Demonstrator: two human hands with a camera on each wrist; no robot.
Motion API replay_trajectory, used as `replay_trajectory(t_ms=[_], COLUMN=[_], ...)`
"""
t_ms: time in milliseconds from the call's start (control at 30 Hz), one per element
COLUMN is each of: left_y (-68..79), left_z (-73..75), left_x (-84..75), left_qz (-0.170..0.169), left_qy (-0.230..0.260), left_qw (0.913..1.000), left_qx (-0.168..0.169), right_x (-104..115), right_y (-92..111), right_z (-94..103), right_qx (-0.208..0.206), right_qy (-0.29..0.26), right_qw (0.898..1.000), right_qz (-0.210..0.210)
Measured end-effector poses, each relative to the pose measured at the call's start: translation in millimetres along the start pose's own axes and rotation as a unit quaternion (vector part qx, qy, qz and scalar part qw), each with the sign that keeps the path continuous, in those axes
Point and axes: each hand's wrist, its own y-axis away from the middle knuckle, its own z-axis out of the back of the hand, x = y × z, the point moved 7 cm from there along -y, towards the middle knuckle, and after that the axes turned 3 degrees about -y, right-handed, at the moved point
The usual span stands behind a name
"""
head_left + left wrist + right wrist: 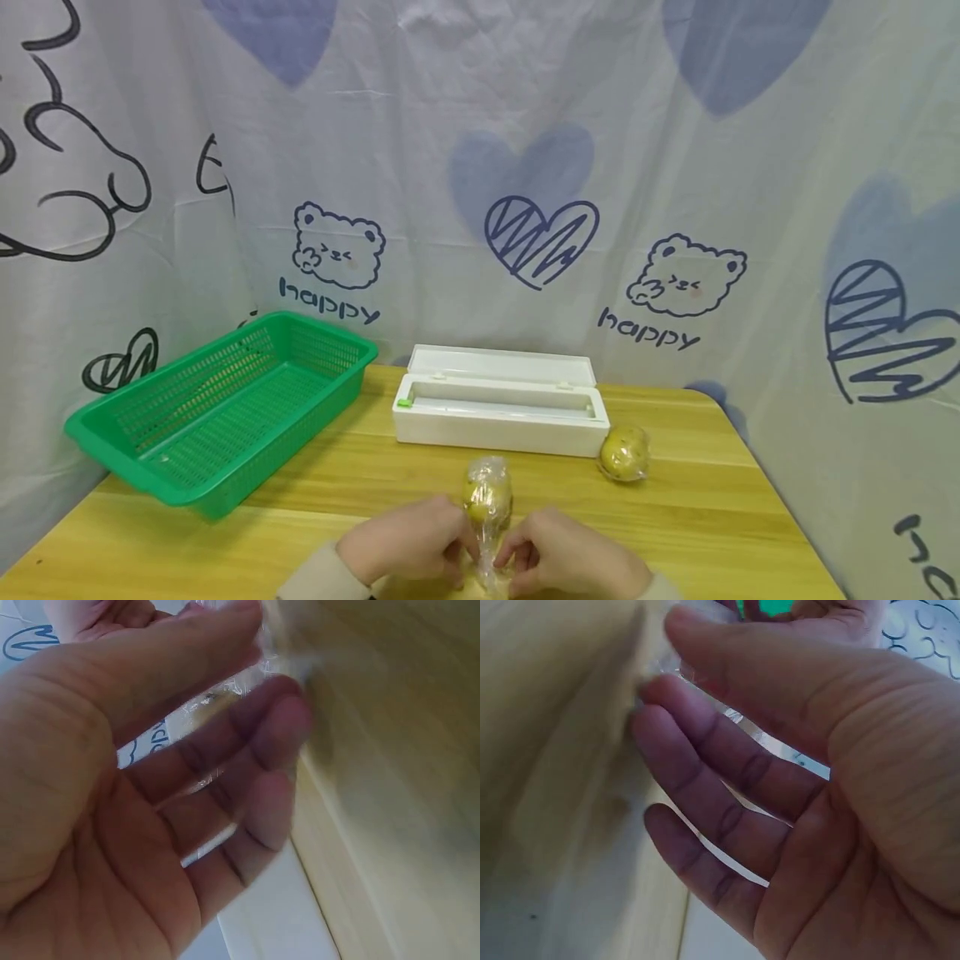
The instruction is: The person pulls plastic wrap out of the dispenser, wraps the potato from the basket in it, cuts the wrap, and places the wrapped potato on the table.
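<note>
A yellow potato (pixel 480 502), wrapped in clear plastic wrap, lies near the front of the table between both hands. The loose wrap (pixel 486 567) trails from it toward the person. My left hand (pixel 423 537) pinches this wrap between thumb and forefinger from the left. From the right, my right hand (pixel 573 554) pinches it the same way. In the left wrist view, the other fingers (pixel 214 802) of the left hand are loosely bent beside the film. The right wrist view shows the right hand's fingers (pixel 727 817) curved likewise; the pinched film is partly hidden behind the thumb.
A long white plastic-wrap dispenser (pixel 498 429) with its lid raised stands at the back of the wooden table (pixel 697 517). Beside its right end sits another wrapped potato (pixel 625 454). On the left is a green basket (pixel 247 467). A printed curtain (pixel 420 275) hangs behind.
</note>
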Motion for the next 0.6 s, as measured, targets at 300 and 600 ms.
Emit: replay_trajectory(t_ms=[300, 600], left_y=[-2.4, 0.8], left_z=[-6.1, 7.4], left_x=[5.2, 9.4], left_qz=[0.027, 0.018], left_qy=[0.004, 0.062], left_qw=[0.9996, 0.9977], left_qx=[0.013, -0.018], right_x=[-6, -5], right_y=[-9, -6], right_z=[-3.1, 5.3], right_qx=[-0.028, -0.059], right_qy=[0.074, 0.004], right_qw=[0.997, 0.998], right_qz=[-0.001, 0.027])
